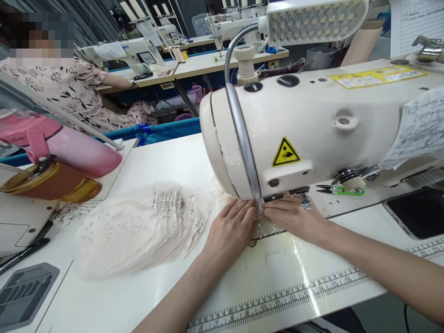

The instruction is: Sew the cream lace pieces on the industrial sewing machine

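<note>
Beneath the cream metal sewing machine, thin white fabric is placed at the left hand, the right hand nearby; fingers are set close, any pinch hidden. Stitching seems under way; whether the gauzy white, dark-threaded pile is finished cannot be judged.

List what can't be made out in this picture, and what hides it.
All in the head view:
- Needle: hidden by the sewing machine and the fingers.
- Left hand and right hand: whether either pinches or only presses the pale trim; their own fingers cover the contact.
- Handwritten note: blurred, cut by the right edge.
- Phone: cut by the right edge.
</note>
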A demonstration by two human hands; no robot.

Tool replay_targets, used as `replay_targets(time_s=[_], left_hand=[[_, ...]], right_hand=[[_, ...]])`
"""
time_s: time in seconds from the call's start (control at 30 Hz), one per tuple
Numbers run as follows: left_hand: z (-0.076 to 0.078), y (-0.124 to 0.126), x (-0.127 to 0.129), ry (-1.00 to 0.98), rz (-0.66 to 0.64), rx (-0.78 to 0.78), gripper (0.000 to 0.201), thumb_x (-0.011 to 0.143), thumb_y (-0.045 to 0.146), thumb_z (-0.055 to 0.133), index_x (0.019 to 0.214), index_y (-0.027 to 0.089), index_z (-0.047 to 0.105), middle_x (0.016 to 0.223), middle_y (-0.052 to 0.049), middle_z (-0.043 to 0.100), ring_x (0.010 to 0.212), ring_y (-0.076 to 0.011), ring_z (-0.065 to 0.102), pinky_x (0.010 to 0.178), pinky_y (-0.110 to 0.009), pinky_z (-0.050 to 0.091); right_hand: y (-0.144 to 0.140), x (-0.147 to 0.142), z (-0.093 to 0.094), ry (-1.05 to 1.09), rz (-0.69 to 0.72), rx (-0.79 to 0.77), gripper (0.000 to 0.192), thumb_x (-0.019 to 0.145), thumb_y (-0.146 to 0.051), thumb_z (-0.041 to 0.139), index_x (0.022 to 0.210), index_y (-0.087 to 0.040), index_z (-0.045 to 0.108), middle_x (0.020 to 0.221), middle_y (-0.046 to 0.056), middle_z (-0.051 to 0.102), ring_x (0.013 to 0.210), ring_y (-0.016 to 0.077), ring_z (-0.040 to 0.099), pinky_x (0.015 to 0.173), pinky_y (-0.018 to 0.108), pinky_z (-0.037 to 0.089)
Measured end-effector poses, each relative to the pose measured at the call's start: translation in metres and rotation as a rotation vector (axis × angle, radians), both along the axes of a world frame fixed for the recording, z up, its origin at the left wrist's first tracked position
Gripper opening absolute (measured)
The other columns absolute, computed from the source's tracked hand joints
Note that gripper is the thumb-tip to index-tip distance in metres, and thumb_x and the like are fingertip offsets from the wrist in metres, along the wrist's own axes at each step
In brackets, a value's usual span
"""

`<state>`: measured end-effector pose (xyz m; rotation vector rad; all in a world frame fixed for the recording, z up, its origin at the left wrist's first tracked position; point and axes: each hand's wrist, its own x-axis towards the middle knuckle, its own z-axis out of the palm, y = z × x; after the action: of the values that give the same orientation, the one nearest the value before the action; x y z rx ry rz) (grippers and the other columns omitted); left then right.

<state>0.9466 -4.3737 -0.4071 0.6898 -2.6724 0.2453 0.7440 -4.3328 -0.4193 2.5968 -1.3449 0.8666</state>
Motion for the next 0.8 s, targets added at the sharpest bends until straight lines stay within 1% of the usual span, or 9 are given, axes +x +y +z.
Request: replay_targets(time_s=[0.07, 0.17, 0.23, 0.3, 0.43, 0.53, 0.67, 0.73, 0.8], left_hand=[[0.001, 0.001, -0.001, 0.006, 0.01, -0.015, 0.022, 0.09, 0.012, 0.041, 0.102, 0.012, 0.059, 0.115, -0.009, 0.067, 0.106, -0.0205, 0.064, 0.098, -0.039, 0.049], [0.002, 0.001, -0.002, 0.001, 0.024, -0.031, 0.026, 0.091, 0.012, 0.039, 0.106, 0.011, 0.06, 0.113, -0.009, 0.068, 0.106, -0.0209, 0.063, 0.098, -0.038, 0.048], [0.001, 0.002, -0.003, -0.016, 0.025, -0.038, 0.028, 0.091, 0.013, 0.039, 0.11, 0.011, 0.06, 0.113, -0.01, 0.068, 0.106, -0.0219, 0.063, 0.097, -0.039, 0.048], [0.0, 0.003, -0.003, -0.04, 0.019, -0.049, 0.029, 0.092, 0.016, 0.041, 0.114, 0.012, 0.06, 0.115, -0.01, 0.067, 0.107, -0.0231, 0.063, 0.098, -0.04, 0.048], [-0.003, 0.004, -0.002, -0.084, 0.011, -0.074, 0.035, 0.092, 0.019, 0.045, 0.124, 0.014, 0.057, 0.12, -0.01, 0.064, 0.111, -0.025, 0.06, 0.098, -0.043, 0.047], [-0.003, 0.005, -0.001, -0.094, 0.011, -0.068, 0.037, 0.09, 0.02, 0.048, 0.126, 0.015, 0.056, 0.122, -0.011, 0.063, 0.112, -0.0259, 0.06, 0.099, -0.045, 0.046], [-0.001, 0.005, -0.003, -0.069, 0.0, -0.066, 0.037, 0.09, 0.022, 0.049, 0.125, 0.016, 0.057, 0.12, -0.01, 0.064, 0.108, -0.0249, 0.062, 0.098, -0.044, 0.046], [-0.001, 0.005, -0.004, -0.056, 0.003, -0.066, 0.036, 0.09, 0.022, 0.049, 0.124, 0.017, 0.058, 0.119, -0.01, 0.065, 0.106, -0.0246, 0.062, 0.096, -0.043, 0.046], [-0.001, 0.004, -0.004, -0.054, 0.009, -0.069, 0.035, 0.09, 0.021, 0.048, 0.124, 0.016, 0.058, 0.118, -0.01, 0.065, 0.105, -0.0245, 0.062, 0.095, -0.043, 0.046]], right_hand=[[0.001, -0.001, -0.001, 0.015, -0.038, 0.006, 0.024, 0.085, -0.001, 0.048, 0.088, -0.02, 0.063, 0.094, -0.002, 0.07, 0.078, 0.0108, 0.063, 0.068, 0.025, 0.044], [0.003, -0.003, 0.001, 0.064, -0.102, 0.01, 0.018, 0.086, -0.007, 0.053, 0.085, -0.022, 0.064, 0.088, -0.005, 0.07, 0.073, 0.0113, 0.061, 0.063, 0.027, 0.041], [0.004, -0.003, 0.004, 0.089, -0.157, -0.015, 0.013, 0.087, -0.013, 0.055, 0.084, -0.023, 0.064, 0.084, -0.006, 0.07, 0.069, 0.0109, 0.06, 0.061, 0.027, 0.039], [0.004, -0.004, 0.006, 0.077, -0.191, -0.048, 0.014, 0.089, -0.016, 0.054, 0.086, -0.023, 0.066, 0.081, -0.005, 0.07, 0.067, 0.0107, 0.059, 0.06, 0.026, 0.039], [0.003, -0.003, 0.007, -0.029, -0.153, -0.003, 0.027, 0.093, -0.016, 0.043, 0.087, -0.023, 0.068, 0.083, -0.003, 0.07, 0.073, 0.0128, 0.06, 0.063, 0.027, 0.042], [0.004, -0.004, 0.012, -0.103, -0.17, 0.065, 0.034, 0.095, -0.016, 0.035, 0.092, -0.025, 0.068, 0.086, -0.002, 0.07, 0.072, 0.0132, 0.06, 0.064, 0.027, 0.046], [0.004, -0.006, 0.018, -0.098, -0.181, 0.09, 0.034, 0.094, -0.017, 0.037, 0.096, -0.029, 0.068, 0.095, -0.001, 0.069, 0.08, 0.0154, 0.062, 0.072, 0.032, 0.05], [0.001, -0.007, 0.015, -0.119, -0.2, 0.117, 0.031, 0.094, -0.019, 0.039, 0.096, -0.03, 0.069, 0.095, 0.0, 0.069, 0.082, 0.0162, 0.062, 0.07, 0.032, 0.051], [-0.002, -0.008, 0.007, -0.163, -0.231, 0.15, 0.029, 0.095, -0.022, 0.041, 0.098, -0.031, 0.069, 0.093, 0.0, 0.069, 0.083, 0.0168, 0.063, 0.066, 0.032, 0.053]])
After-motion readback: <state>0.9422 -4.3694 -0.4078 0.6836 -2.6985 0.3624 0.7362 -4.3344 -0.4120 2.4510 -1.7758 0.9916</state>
